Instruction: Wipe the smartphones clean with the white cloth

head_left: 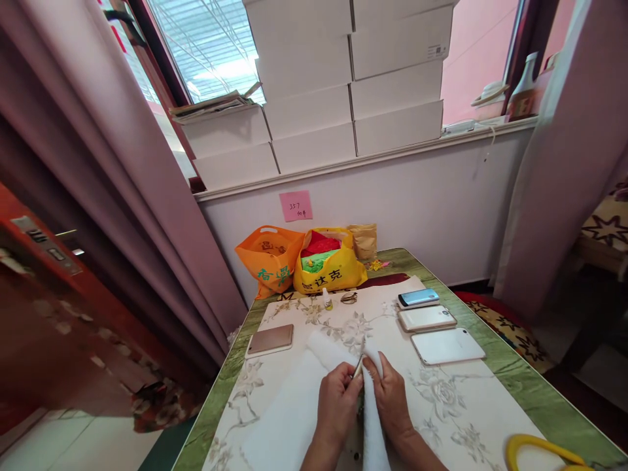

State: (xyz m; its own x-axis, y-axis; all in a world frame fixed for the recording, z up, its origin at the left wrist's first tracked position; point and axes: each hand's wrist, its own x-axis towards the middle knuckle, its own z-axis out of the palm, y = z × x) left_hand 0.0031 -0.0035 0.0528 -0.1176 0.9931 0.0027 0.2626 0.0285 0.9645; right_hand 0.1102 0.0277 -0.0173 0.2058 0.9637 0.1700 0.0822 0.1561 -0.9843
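A sheet of soft white fabric (pixel 287 405) lies across the table in front of me, with a strip of it standing up between my hands. My right hand (pixel 390 396) pinches the raised edge between thumb and fingers. Close beside it, my left hand (pixel 338 402) is closed at the same edge. Between the fingertips shows a thin greyish edge, too small to make out. What lies inside the left fingers is partly hidden.
Phones lie on both sides: a rose-gold phone (pixel 271 340) left, and a blue phone (pixel 418 298) with two white ones right. A yellow loop handle (pixel 540 445) sits at the lower right. Behind stand an orange bag (pixel 269 258), a yellow bag (pixel 328 278), a small bottle (pixel 327 299) and glasses (pixel 348 297).
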